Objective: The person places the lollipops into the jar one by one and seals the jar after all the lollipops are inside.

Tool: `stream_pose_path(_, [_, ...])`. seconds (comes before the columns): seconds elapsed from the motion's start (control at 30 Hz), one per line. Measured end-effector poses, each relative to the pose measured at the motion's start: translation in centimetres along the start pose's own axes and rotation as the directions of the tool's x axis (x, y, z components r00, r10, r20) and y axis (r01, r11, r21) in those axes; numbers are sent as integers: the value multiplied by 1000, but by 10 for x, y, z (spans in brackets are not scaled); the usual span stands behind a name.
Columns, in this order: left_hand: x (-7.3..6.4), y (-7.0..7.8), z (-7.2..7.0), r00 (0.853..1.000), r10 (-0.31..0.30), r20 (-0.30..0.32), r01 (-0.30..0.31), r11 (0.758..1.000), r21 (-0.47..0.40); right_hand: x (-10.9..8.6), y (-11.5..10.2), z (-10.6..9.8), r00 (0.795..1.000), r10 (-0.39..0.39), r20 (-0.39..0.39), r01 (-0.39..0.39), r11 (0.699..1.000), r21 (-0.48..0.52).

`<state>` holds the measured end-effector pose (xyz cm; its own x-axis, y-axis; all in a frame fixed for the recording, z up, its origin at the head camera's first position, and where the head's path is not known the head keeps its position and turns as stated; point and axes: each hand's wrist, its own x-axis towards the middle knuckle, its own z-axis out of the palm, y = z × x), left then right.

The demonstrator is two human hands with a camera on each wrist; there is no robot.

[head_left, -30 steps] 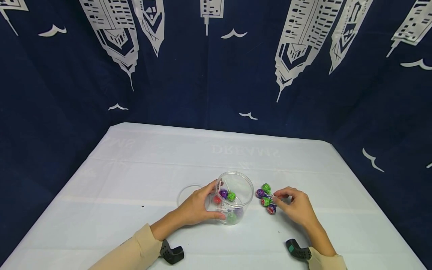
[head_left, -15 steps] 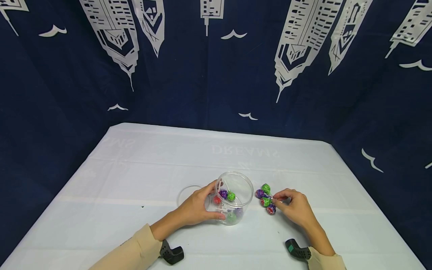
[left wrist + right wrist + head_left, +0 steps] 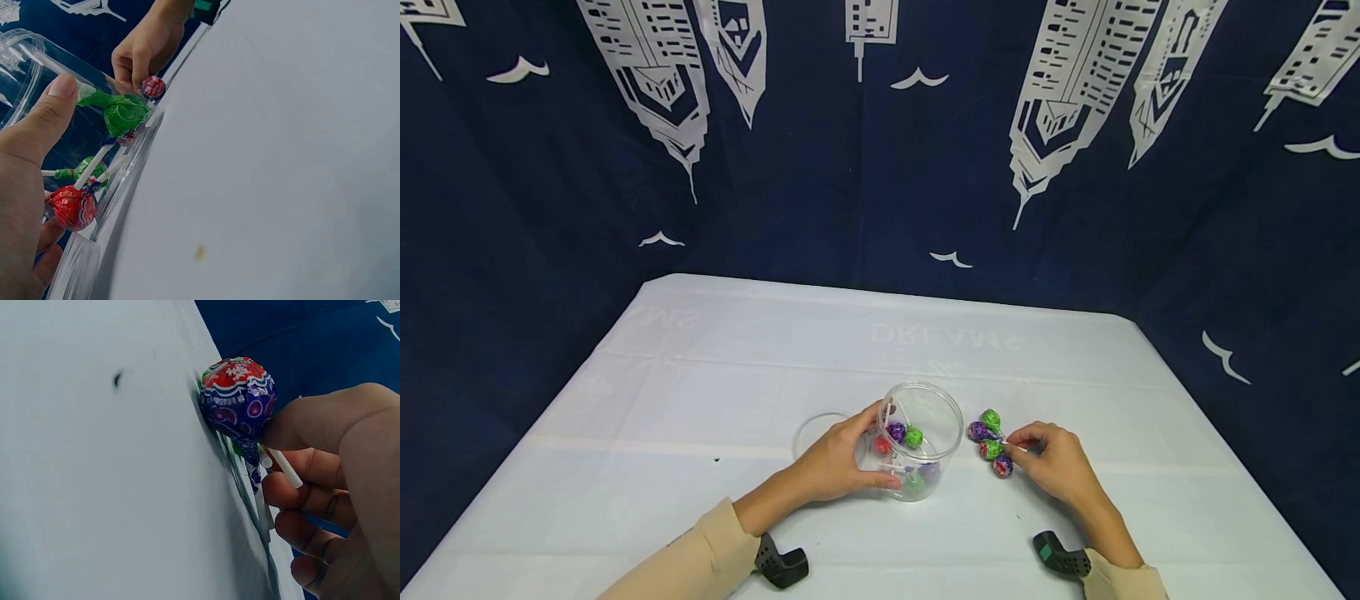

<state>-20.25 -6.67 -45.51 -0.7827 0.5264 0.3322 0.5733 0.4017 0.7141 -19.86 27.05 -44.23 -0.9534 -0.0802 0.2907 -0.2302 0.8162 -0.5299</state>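
My left hand (image 3: 838, 460) grips the side of a clear plastic jar (image 3: 920, 385), which stands upright with several wrapped lollipops inside. Among them are a green lollipop (image 3: 125, 115) and a red lollipop (image 3: 72, 207), seen through the wall in the left wrist view. Right of the jar, a small bunch of lollipops (image 3: 991, 450) lies on the table with sticks pointing toward my right hand (image 3: 1058, 462). Its thumb and fingertips pinch a white stick (image 3: 287, 469); the thumb partly hides which head it belongs to. A purple-and-red lollipop (image 3: 239, 400) lies close by the thumb.
A clear round lid (image 3: 796, 437) lies left of the jar, partly behind my left hand. White cloth covers the table (image 3: 715, 517), whose far edge meets a dark blue curtain (image 3: 820, 192). A small dark speck (image 3: 717, 459) is at the left.
Both hands stay nearly where they were. My right hand has shifted very slightly down, still at the sticks; the jar and the lollipops look the same.
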Motion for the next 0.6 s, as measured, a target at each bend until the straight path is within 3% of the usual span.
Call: stream_pose_path(0.6, [-1, 1, -1, 1000, -2, 7, 2, 1000, -11, 0, 1, 0, 998, -47, -34, 48, 999, 12])
